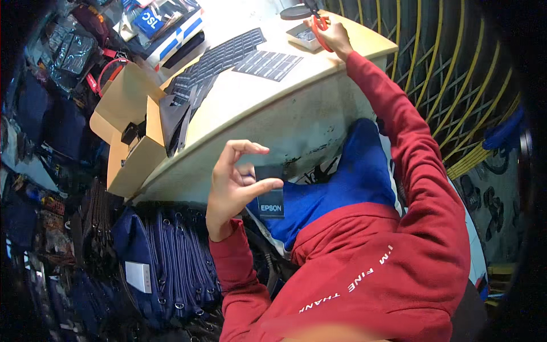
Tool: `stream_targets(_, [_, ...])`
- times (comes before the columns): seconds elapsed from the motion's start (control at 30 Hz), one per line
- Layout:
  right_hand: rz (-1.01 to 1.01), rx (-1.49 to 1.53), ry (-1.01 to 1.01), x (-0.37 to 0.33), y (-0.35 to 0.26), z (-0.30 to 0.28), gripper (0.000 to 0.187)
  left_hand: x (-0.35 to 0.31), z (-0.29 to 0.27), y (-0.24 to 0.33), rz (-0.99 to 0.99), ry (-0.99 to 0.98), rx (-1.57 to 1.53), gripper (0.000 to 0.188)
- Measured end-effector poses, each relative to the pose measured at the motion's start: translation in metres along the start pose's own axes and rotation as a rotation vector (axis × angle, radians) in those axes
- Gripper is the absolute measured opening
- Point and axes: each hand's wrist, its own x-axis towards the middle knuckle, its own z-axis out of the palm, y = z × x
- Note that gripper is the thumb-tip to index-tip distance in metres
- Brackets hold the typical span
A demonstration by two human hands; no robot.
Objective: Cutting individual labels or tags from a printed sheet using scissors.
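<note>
My left hand [231,185] is raised in front of my lap, its thumb pressed across a small black rectangular label [270,199] with light lettering. The index finger curves apart above the label, and the other fingers are folded behind the thumb. Out over the far right end of the table, my right hand [336,39] grips red-handled scissors [321,34], their dark blades pointing away from me. Below that hand sits a small shallow box [295,41] with greyish pieces in it. Sheets of black labels [269,65] lie on the tabletop, and a larger dark sheet [228,54] lies behind them.
The pale table [239,108] has a curved front edge. An open cardboard box [154,122] with black items stands at its left end. A dark round object [295,12] is near the scissors. Stacked packages [171,34] lie at the back; navy straps [179,259] hang at lower left. Yellow-barred gate [439,62] at right.
</note>
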Motion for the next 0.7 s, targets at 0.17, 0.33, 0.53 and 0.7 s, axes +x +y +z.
stream_targets(0.17, [-0.004,0.255,-0.395,-0.08,-0.078,-0.032,0.06,0.001,-0.001,-0.005,0.032,0.119,-0.08,0.04])
stream_targets(0.33, [-0.021,0.483,-0.772,-0.145,-0.122,-0.058,0.061,-0.001,-0.006,-0.01,-0.002,0.21,0.024,0.022])
stream_targets(0.53, [-0.084,0.541,-1.065,-0.184,-0.149,-0.087,0.074,0.001,0.009,0.005,0.015,0.331,-0.212,0.03])
stream_targets(0.7, [-0.013,0.533,-1.313,-0.18,-0.163,-0.117,0.078,0.001,0.007,0.003,0.0,0.273,-0.227,0.033])
